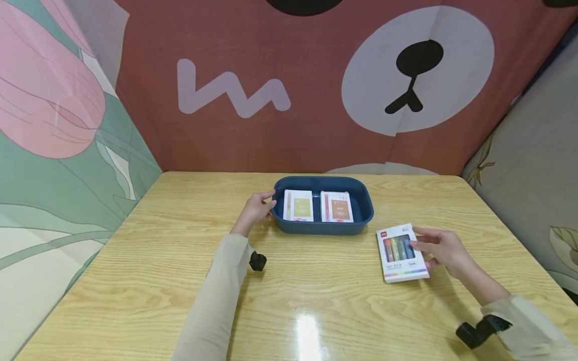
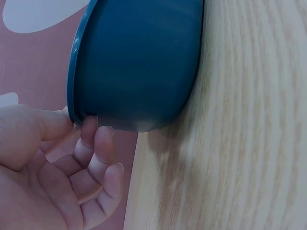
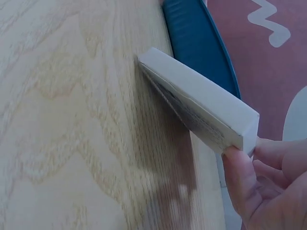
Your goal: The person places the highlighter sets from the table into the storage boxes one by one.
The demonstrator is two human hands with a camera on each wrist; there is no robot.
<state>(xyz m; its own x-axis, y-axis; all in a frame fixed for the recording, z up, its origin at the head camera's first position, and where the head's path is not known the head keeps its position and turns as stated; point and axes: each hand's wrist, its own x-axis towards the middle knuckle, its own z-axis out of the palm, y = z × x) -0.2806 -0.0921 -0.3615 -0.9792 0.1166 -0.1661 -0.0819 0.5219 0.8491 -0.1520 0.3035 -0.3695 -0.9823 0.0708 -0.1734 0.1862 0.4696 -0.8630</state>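
Observation:
My left hand [image 1: 255,209] pinches the left rim of a navy blue plastic bin [image 1: 321,228] between thumb and fingertips. Close up in the left wrist view, the thumb lies over the rim while the fingers curl below it at the bin wall [image 2: 134,67]. To the right and nearer me, my right hand [image 1: 446,249] grips a white box of crayons [image 1: 403,255] by its right edge. Coloured sticks show through its window. In the right wrist view the box [image 3: 199,91] is tilted, its far end low over the table and the held end raised.
Inside the bin lie two white boxes side by side, one with a yellow-green panel [image 1: 302,207] and one with an orange panel [image 1: 340,208]. The bin stands near the back of a wooden table [image 1: 289,281]. Printed fabric [image 1: 289,140] rises behind the table and at both sides.

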